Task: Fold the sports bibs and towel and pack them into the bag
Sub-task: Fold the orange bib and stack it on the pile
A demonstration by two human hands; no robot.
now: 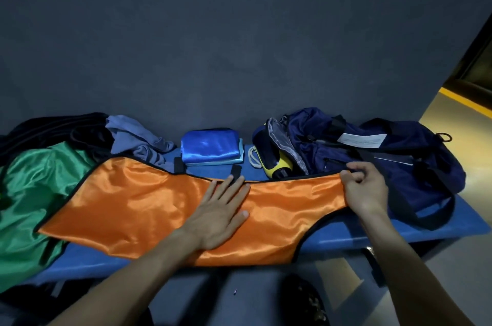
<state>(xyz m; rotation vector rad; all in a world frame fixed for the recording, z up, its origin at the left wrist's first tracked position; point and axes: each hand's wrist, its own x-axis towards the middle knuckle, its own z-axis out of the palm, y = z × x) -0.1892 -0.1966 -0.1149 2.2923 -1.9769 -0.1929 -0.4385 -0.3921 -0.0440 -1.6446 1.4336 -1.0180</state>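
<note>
Left hand [217,215] flat on orange bib [138,208]; right hand [366,190] pinches its end

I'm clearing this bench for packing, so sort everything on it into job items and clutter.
For the job:
- shiny orange satin bib, pressed flat by the left hand, its end pinched by the right hand
- crumpled green satin bib
- folded blue satin bib
- navy fabric duffel bag

Just lying about:
- black-and-yellow shoe
- rumpled grey-blue garment
- black clothing heap
</note>
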